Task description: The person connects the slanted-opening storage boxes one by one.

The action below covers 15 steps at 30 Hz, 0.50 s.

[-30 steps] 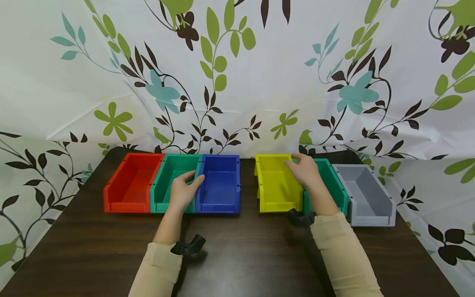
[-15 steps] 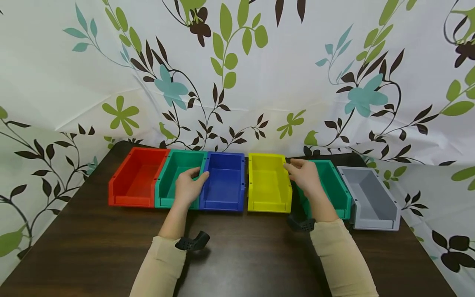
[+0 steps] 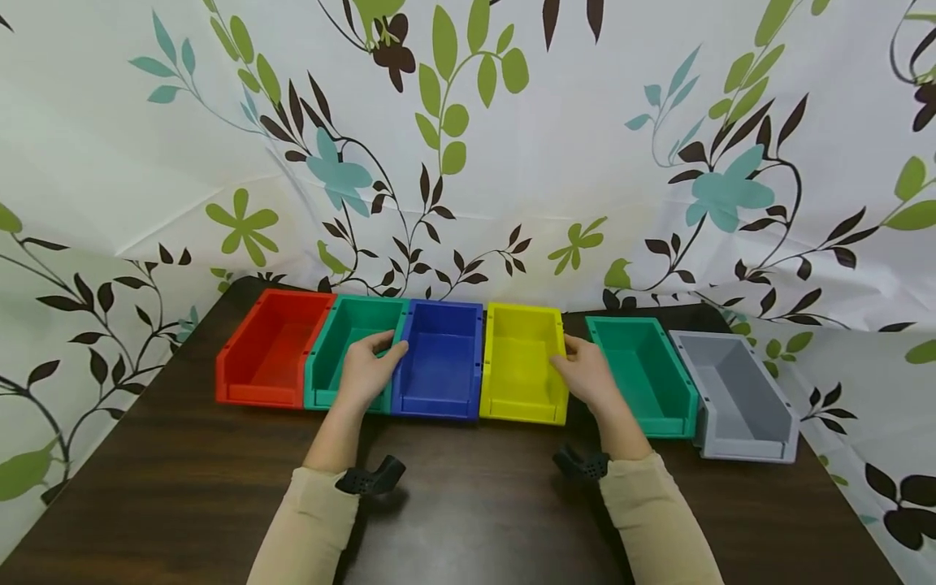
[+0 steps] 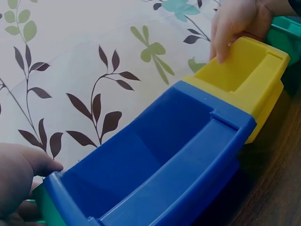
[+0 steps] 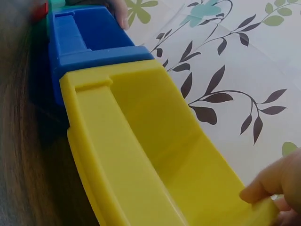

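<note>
My left hand (image 3: 366,370) pinches the right wall of a green plastic bin (image 3: 319,396) together with the left wall of a blue bin (image 3: 439,405). Its thumb is on the blue side, as the left wrist view shows at the blue bin's rim. A yellow bin (image 3: 521,412) stands against the blue bin's right side. My right hand (image 3: 587,374) grips the yellow bin's right wall, thumb over the inner side and fingers outside, partly hidden. In the right wrist view the yellow bin (image 5: 127,165) touches the blue bin (image 5: 101,56) beyond it.
A red bin (image 3: 272,393) ends the row at left. Apart to the right stand a second green bin (image 3: 643,366) and a grey bin (image 3: 746,448), slightly angled. All rest on a dark wooden table (image 3: 468,504) before a leaf-patterned cloth (image 3: 512,187).
The right hand has slid the yellow bin left until it meets the blue bin, widening the gap to the right green bin. The left hand keeps its hold on the green and blue walls.
</note>
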{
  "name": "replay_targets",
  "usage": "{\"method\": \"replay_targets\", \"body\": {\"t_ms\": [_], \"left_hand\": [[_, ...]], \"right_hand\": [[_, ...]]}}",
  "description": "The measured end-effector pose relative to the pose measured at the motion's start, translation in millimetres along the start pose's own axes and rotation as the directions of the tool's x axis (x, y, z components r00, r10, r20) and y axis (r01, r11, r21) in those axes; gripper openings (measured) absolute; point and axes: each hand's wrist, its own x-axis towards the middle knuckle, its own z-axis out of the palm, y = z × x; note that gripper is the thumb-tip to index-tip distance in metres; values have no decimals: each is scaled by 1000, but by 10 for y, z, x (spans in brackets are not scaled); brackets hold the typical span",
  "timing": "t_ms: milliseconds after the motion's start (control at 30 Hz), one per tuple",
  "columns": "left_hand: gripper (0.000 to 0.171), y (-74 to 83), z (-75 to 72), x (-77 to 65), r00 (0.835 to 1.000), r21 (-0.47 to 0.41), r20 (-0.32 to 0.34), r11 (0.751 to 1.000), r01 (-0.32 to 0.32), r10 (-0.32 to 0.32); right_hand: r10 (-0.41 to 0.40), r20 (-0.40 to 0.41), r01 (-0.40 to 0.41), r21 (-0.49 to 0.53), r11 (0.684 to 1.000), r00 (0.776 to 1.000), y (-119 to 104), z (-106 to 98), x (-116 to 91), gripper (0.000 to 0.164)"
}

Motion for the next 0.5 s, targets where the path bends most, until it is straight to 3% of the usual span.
{"method": "replay_targets", "body": {"t_ms": [300, 500], "left_hand": [[53, 0, 2, -1, 1000, -14, 1, 1000, 27, -27], [52, 37, 46, -12, 1000, -9, 17, 1000, 16, -15]], "right_hand": [[-44, -139, 63, 133, 989, 989, -64, -58, -50, 51], [-19, -199, 51, 158, 986, 980, -74, -137, -70, 50]]}}
